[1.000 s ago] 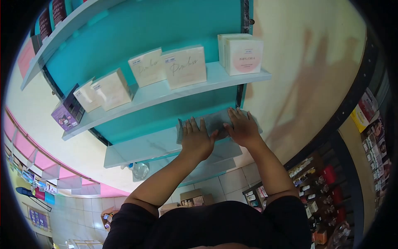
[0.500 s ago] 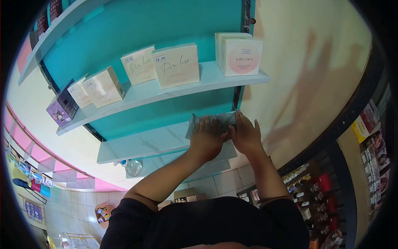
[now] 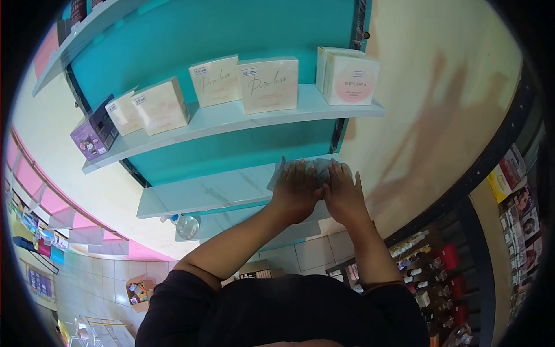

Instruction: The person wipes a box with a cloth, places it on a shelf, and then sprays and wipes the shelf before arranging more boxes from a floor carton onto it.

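Observation:
A thin grey-blue cloth [image 3: 279, 172] lies bunched on the right part of the lower white shelf [image 3: 196, 191]. My left hand [image 3: 296, 194] presses on it with fingers stretched forward, lying flat. Beside it, my right hand [image 3: 344, 196] rests with extended fingers on the cloth's right portion, near the shelf's end. The two thumbs are close together, almost touching. Both palms face down, so their undersides are hidden. Below this shelf, to the left, a clear spray bottle [image 3: 187, 226] stands on another shelf.
Above my hands, a shelf [image 3: 219, 119] carries cream "Poreless" boxes [image 3: 269, 85], white "Implora" boxes [image 3: 352, 80] and a purple box [image 3: 94, 136]. A cream wall [image 3: 428, 115] borders the right side. On the floor sits an open carton [image 3: 140, 292]; racks of products [image 3: 445, 266] stand lower right.
The view has shifted slightly, so the shelves appear moved. My right hand's fingers now lie more over the cloth, and the cloth's edges have crumpled differently. Both hands stay side by side.

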A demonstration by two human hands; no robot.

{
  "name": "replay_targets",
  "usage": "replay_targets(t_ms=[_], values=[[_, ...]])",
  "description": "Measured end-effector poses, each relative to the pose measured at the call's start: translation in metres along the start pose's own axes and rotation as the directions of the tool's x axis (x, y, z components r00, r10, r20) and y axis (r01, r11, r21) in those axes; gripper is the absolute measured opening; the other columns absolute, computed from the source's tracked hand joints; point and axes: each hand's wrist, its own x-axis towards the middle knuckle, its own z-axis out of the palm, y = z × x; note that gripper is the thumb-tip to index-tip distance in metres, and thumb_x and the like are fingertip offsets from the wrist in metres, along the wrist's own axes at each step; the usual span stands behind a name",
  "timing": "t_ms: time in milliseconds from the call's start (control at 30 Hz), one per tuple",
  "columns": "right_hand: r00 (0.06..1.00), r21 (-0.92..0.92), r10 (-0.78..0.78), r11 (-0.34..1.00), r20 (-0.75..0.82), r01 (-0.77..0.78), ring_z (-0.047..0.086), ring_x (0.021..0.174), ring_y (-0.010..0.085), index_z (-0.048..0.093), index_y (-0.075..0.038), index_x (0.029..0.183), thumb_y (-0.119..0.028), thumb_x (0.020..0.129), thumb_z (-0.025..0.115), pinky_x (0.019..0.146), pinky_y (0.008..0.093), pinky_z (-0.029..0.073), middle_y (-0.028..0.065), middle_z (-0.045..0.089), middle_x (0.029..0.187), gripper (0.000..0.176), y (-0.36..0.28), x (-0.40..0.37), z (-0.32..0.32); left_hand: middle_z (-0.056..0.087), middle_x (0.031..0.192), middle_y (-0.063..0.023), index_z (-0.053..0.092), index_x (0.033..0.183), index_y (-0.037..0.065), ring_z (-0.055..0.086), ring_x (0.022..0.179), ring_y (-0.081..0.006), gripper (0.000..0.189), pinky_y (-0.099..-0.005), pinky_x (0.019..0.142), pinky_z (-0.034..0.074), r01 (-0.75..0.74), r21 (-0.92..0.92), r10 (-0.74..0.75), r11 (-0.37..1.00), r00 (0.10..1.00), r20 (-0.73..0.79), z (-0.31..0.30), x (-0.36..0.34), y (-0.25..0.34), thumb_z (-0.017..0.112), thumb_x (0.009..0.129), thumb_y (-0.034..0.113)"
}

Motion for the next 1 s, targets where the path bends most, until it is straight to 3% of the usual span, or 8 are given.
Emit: replay_targets(t_ms=[133,200,500,600,767,1000], values=[[0.997,0.007,0.020,1.000,0.069,-0.020,0.033,0.145,0.0359,0.041,-0.002,0.146,-0.033,0.100,0.045,0.117,0.0617,0.020,0.0160,0.038,0.155,0.056,-0.009,0.011,0.001,0.041,0.146,-0.0321,0.043,0.143,-0.005,0.041,0.136,-0.0470,0.062,-0.0500,0.115,0.031,0.019,-0.060,-0.016,0.998,0.999,0.046,-0.002,0.005,-0.012,0.040,0.103,0.042],[0.998,-0.030,0.044,0.999,0.032,-0.043,0.034,0.143,0.0386,0.042,-0.001,0.145,-0.031,0.100,0.045,0.116,0.0611,0.022,0.0173,0.037,0.155,0.054,-0.017,0.018,0.006,0.042,0.146,-0.0315,0.043,0.143,-0.004,0.042,0.136,-0.0465,0.061,-0.0498,0.115,0.032,0.020,-0.068,-0.015,0.997,0.997,0.070,-0.003,0.005,-0.024,0.039,0.103,0.042],[0.996,0.014,-0.084,0.996,-0.012,0.084,0.036,0.142,0.0401,0.044,-0.001,0.144,-0.033,0.101,0.044,0.115,0.0585,0.026,0.0187,0.040,0.153,0.053,-0.099,0.019,0.016,0.040,0.150,-0.0276,0.044,0.145,0.002,0.040,0.139,-0.0417,0.061,-0.0486,0.115,0.033,0.216,0.031,-0.218,0.976,0.975,0.036,-0.030,-0.062,-0.078,0.036,0.104,0.046],[0.976,0.028,-0.191,0.980,-0.100,0.195,0.042,0.138,0.0410,0.050,-0.005,0.141,-0.037,0.099,0.049,0.113,0.0588,0.029,0.0171,0.045,0.151,0.052,-0.131,0.016,0.030,0.042,0.150,-0.0246,0.045,0.145,0.005,0.041,0.140,-0.0399,0.059,-0.0477,0.114,0.034,0.288,0.015,-0.288,0.958,0.958,0.010,-0.046,-0.096,-0.096,0.042,0.102,0.047],[0.939,0.064,-0.317,0.943,-0.138,0.327,0.044,0.137,0.0383,0.053,-0.006,0.138,-0.033,0.096,0.059,0.111,0.0579,0.031,0.0138,0.046,0.150,0.050,-0.190,0.011,0.043,0.054,0.141,-0.0187,0.054,0.139,0.012,0.052,0.131,-0.0355,0.055,-0.0450,0.109,0.041,0.262,0.059,-0.245,0.963,0.948,-0.204,-0.066,-0.159,-0.136,0.064,0.092,0.038],[0.927,0.190,-0.358,0.908,-0.116,0.374,0.048,0.135,0.0329,0.057,-0.015,0.135,-0.032,0.090,0.068,0.109,0.0543,0.035,0.0059,0.055,0.144,0.050,-0.267,0.015,0.055,0.063,0.132,-0.0116,0.062,0.132,0.018,0.059,0.123,-0.0332,0.047,-0.0436,0.103,0.047,0.272,0.021,-0.256,0.962,0.927,-0.274,-0.104,-0.233,-0.199,0.069,0.088,0.031]])
